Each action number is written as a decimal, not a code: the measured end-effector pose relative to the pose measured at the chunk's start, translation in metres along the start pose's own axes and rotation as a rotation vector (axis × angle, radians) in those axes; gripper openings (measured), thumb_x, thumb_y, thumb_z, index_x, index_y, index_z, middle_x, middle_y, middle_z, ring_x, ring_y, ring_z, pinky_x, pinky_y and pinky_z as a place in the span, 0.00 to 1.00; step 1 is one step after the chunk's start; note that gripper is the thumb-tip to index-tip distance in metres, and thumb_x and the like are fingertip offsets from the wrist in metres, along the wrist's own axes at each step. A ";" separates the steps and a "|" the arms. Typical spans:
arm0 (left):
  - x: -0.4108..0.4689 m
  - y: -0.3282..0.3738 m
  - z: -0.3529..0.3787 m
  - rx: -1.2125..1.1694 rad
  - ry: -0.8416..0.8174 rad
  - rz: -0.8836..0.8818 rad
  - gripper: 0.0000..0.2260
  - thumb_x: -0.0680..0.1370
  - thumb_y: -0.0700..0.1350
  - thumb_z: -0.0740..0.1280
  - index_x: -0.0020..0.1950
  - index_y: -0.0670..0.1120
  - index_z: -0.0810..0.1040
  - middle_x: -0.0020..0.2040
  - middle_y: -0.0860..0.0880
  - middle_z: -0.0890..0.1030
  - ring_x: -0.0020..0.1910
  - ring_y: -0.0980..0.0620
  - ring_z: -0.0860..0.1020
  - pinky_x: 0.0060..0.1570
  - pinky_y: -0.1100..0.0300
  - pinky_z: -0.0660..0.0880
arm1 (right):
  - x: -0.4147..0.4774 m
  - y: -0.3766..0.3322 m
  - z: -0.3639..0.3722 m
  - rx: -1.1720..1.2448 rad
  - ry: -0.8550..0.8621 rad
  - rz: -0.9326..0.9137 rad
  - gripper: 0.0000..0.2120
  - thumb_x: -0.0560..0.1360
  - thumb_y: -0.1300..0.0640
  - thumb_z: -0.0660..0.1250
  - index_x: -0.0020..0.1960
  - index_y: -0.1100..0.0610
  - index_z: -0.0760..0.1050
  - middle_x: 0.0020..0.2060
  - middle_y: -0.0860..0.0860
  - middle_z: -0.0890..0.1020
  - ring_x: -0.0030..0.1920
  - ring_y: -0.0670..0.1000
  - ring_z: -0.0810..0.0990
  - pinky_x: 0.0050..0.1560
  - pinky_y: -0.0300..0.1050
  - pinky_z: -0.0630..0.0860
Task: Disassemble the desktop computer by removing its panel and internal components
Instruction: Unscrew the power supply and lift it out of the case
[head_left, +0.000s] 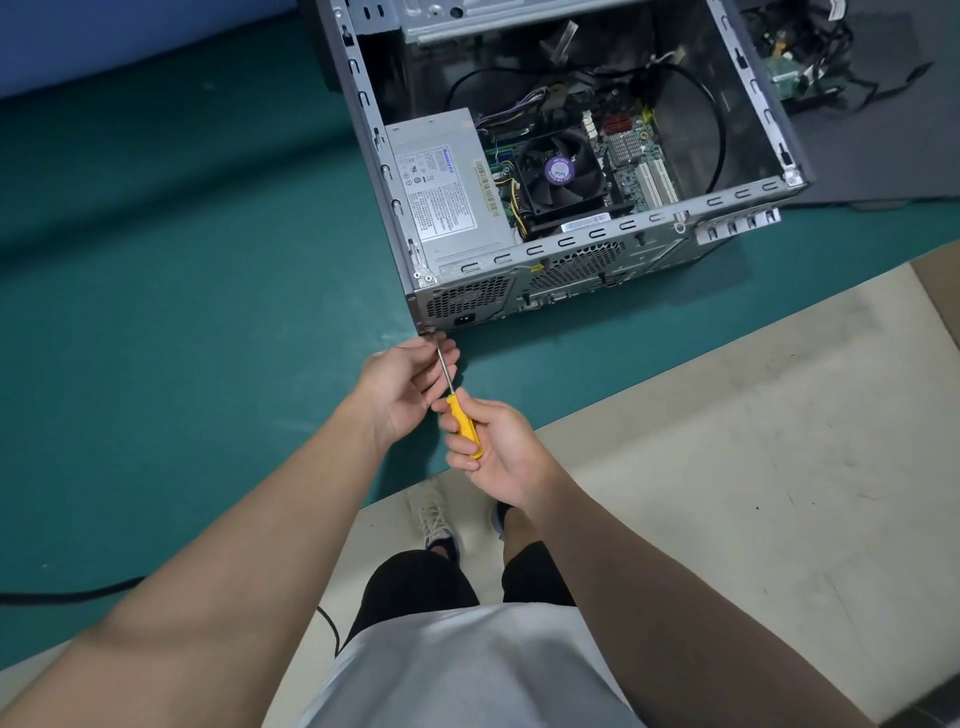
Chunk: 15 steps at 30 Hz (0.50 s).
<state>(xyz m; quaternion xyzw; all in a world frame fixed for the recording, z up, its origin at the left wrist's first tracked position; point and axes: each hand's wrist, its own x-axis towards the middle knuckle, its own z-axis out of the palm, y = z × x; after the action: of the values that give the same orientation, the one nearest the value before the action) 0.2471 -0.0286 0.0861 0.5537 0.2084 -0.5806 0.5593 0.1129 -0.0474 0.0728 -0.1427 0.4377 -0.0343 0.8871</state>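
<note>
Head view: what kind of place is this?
Probably a computer repair or teardown bench: an opened desktop case lies on a green worktop, loose boards and cables sit beyond it, and the right hand holds a yellow screwdriver.

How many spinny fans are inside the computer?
1: the black fan with a purple sticker, in the open case, just right of the grey power supply. Others may be hidden.

Case (363, 130) far end cropped; label (441, 192) text illegible
</note>
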 end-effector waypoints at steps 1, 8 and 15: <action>0.000 0.000 0.000 0.002 0.001 -0.002 0.09 0.81 0.35 0.58 0.50 0.42 0.78 0.42 0.47 0.84 0.35 0.55 0.84 0.31 0.64 0.78 | 0.000 -0.001 -0.001 0.044 -0.036 0.028 0.12 0.81 0.55 0.57 0.48 0.62 0.73 0.31 0.50 0.71 0.23 0.44 0.62 0.23 0.37 0.54; -0.003 0.000 0.002 0.039 0.035 0.055 0.10 0.80 0.33 0.61 0.60 0.39 0.76 0.45 0.45 0.83 0.36 0.54 0.84 0.33 0.64 0.79 | 0.003 -0.004 -0.007 0.261 -0.197 0.151 0.12 0.78 0.52 0.59 0.46 0.61 0.71 0.26 0.47 0.67 0.20 0.43 0.62 0.20 0.35 0.56; -0.006 -0.004 0.004 0.040 0.111 0.111 0.10 0.78 0.33 0.64 0.59 0.37 0.77 0.44 0.44 0.84 0.37 0.51 0.84 0.32 0.63 0.79 | 0.005 -0.003 -0.009 0.276 -0.205 0.153 0.12 0.79 0.52 0.59 0.45 0.60 0.71 0.26 0.46 0.66 0.20 0.42 0.61 0.21 0.35 0.55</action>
<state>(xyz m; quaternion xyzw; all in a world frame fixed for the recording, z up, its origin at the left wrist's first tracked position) 0.2408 -0.0287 0.0908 0.6069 0.1965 -0.5210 0.5671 0.1089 -0.0530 0.0651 0.0112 0.3460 -0.0117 0.9381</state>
